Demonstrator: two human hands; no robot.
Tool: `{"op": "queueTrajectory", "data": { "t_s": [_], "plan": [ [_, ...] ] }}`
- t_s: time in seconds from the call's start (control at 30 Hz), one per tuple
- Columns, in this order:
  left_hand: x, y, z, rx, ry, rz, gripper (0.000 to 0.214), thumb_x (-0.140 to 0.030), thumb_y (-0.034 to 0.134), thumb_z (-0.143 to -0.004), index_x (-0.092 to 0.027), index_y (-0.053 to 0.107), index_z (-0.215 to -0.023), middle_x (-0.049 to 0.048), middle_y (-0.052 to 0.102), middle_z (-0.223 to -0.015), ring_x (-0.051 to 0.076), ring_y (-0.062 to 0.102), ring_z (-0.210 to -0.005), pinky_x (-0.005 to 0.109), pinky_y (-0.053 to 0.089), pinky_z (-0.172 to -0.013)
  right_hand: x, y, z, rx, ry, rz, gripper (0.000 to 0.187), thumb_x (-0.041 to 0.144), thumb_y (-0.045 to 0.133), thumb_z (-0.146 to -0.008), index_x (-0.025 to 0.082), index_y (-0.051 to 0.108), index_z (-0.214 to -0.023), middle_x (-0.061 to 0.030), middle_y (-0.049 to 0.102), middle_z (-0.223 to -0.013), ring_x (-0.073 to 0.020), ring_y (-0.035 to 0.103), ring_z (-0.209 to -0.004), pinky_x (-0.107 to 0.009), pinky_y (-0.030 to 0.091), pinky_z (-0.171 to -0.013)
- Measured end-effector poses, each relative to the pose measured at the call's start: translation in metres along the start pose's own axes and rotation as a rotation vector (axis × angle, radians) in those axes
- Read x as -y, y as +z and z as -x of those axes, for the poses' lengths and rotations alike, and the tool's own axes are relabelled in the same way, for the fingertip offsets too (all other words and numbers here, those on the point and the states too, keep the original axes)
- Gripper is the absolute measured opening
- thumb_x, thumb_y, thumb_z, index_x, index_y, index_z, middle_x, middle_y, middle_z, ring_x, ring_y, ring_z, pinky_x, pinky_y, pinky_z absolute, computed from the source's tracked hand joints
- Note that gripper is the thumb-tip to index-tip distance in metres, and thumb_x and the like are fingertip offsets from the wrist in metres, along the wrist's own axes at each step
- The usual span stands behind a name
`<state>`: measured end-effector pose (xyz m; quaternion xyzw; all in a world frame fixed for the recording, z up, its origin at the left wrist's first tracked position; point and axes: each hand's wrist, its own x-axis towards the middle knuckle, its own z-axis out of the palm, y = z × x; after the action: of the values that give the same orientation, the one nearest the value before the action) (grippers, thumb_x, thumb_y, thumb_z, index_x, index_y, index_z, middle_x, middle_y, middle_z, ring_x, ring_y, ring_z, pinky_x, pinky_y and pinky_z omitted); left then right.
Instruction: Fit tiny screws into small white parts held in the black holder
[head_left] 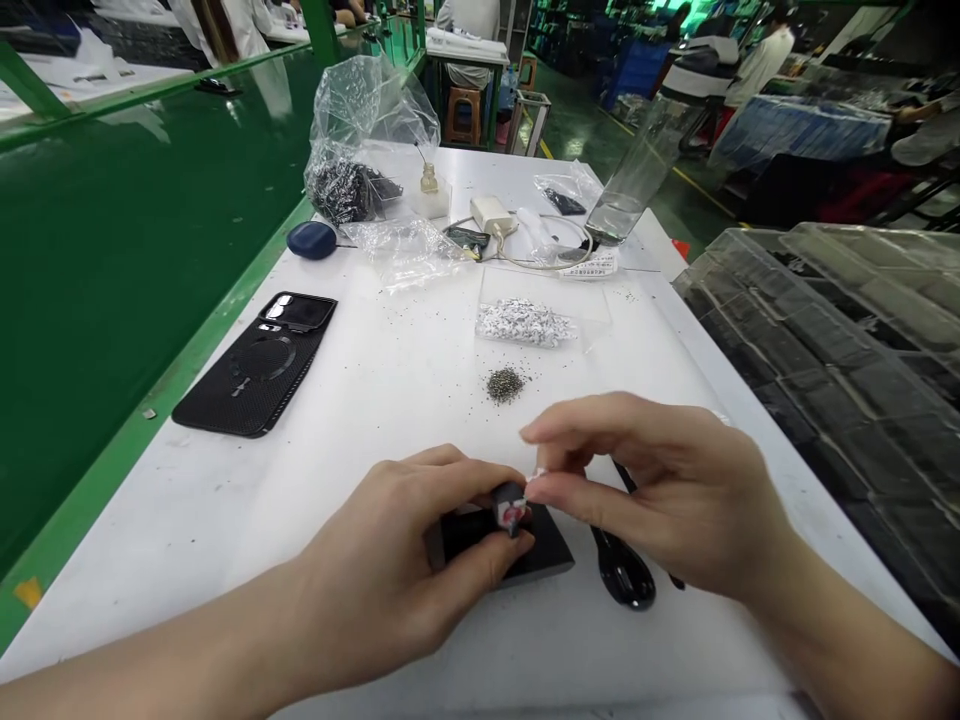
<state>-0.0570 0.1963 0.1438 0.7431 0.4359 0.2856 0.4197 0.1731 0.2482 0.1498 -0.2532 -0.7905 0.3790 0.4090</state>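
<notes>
My left hand (pixel 420 550) pinches a small dark block-shaped part (pixel 510 507) with red and white inside its front end. Beneath it, a flat black block (pixel 547 545) lies on the white table. Close by on the right, my right hand (pixel 660 490) holds a tiny white piece (pixel 535 476) between thumb and forefinger; its exact kind is too small to tell. Under that hand lies a glossy black tool (pixel 626 575) with a rounded end, partly hidden. Farther up sit a small heap of tiny metallic parts (pixel 505 385) and a clear bag of small white pieces (pixel 525 322).
A black phone case (pixel 259 365) lies at left. Behind are a dark blue oval object (pixel 311 239), a small glass bottle (pixel 428 180), a white charger with cable (pixel 491 215) and a tilted clear bottle (pixel 637 175). Clear compartment trays (pixel 832 300) line the right; a green conveyor (pixel 150 230) runs left.
</notes>
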Motion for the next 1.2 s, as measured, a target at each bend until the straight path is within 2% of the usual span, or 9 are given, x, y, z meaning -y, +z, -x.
{"op": "queueTrajectory", "data": {
  "t_s": [0.17,0.33,0.47,0.57,0.7,0.77,0.97,1.2],
  "plan": [
    [-0.0001,-0.0010,-0.0019,-0.004,-0.029,0.037,0.011,-0.022,0.066,-0.104,-0.026,0.077,-0.105,-0.0072,0.075,-0.086,0.012,0.068,-0.078,0.022,0.051,-0.069,0.0021,-0.0008,-0.0002,0.058,-0.012,0.011,0.015,0.005,0.082,-0.095,0.020,0.079,-0.097,0.0014,0.083,-0.086,-0.0097,0.076,-0.074,-0.019,0.061,-0.068],
    [-0.0022,-0.0011,-0.0021,-0.012,-0.061,0.056,0.012,-0.022,0.067,-0.103,-0.027,0.078,-0.105,-0.0074,0.077,-0.088,0.011,0.068,-0.077,0.021,0.051,-0.067,0.0057,-0.0010,-0.0012,0.078,-0.042,0.048,0.024,-0.003,0.073,-0.090,0.016,0.083,-0.101,-0.0039,0.084,-0.095,-0.0116,0.078,-0.081,-0.020,0.064,-0.074],
    [-0.0031,-0.0016,-0.0019,0.002,-0.095,0.049,0.013,-0.025,0.068,-0.103,-0.029,0.079,-0.108,-0.0067,0.077,-0.089,0.012,0.070,-0.079,0.022,0.052,-0.067,0.0067,0.0016,0.0011,0.072,-0.044,0.060,0.026,-0.004,0.069,-0.089,0.015,0.084,-0.100,-0.0040,0.080,-0.097,-0.0114,0.076,-0.080,-0.021,0.064,-0.073],
    [-0.0024,-0.0022,-0.0017,0.000,-0.091,0.041,0.010,-0.024,0.068,-0.103,-0.027,0.077,-0.100,-0.0071,0.076,-0.089,0.011,0.069,-0.079,0.021,0.051,-0.067,0.0059,0.0023,0.0022,0.112,-0.051,0.077,0.023,-0.001,0.069,-0.094,0.014,0.084,-0.103,-0.0051,0.079,-0.099,-0.0124,0.075,-0.081,-0.022,0.063,-0.070],
    [-0.0015,-0.0027,-0.0015,-0.007,-0.072,0.043,0.012,-0.022,0.069,-0.102,-0.025,0.072,-0.091,-0.0078,0.075,-0.088,0.009,0.062,-0.071,0.019,0.049,-0.064,0.0044,0.0015,0.0009,0.160,-0.065,0.057,0.024,0.001,0.065,-0.102,0.012,0.085,-0.110,-0.0077,0.080,-0.104,-0.0127,0.077,-0.088,-0.020,0.065,-0.076],
    [-0.0013,-0.0028,-0.0015,-0.001,-0.064,0.049,0.010,-0.021,0.070,-0.102,-0.025,0.073,-0.093,-0.0079,0.073,-0.085,0.009,0.059,-0.068,0.019,0.048,-0.062,0.0043,0.0013,-0.0002,0.159,-0.044,0.034,0.022,0.003,0.066,-0.104,0.013,0.085,-0.110,-0.0075,0.082,-0.104,-0.0134,0.079,-0.089,-0.021,0.066,-0.077],
    [-0.0012,-0.0030,-0.0015,-0.018,-0.069,0.070,0.010,-0.018,0.070,-0.101,-0.025,0.077,-0.099,-0.0078,0.070,-0.077,0.010,0.058,-0.064,0.019,0.047,-0.061,0.0061,0.0031,-0.0024,0.105,0.035,-0.009,0.021,0.008,0.074,-0.101,0.023,0.083,-0.112,-0.0020,0.089,-0.100,-0.0181,0.084,-0.085,-0.028,0.068,-0.068],
    [-0.0038,-0.0003,-0.0012,-0.035,0.014,-0.006,0.012,-0.017,0.065,-0.101,-0.026,0.073,-0.104,-0.0068,0.068,-0.078,0.011,0.061,-0.066,0.021,0.049,-0.061,0.0081,0.0035,-0.0026,0.115,0.051,0.025,0.021,0.008,0.078,-0.096,0.024,0.082,-0.108,-0.0012,0.086,-0.094,-0.0154,0.078,-0.075,-0.026,0.066,-0.064]
  ]
}}
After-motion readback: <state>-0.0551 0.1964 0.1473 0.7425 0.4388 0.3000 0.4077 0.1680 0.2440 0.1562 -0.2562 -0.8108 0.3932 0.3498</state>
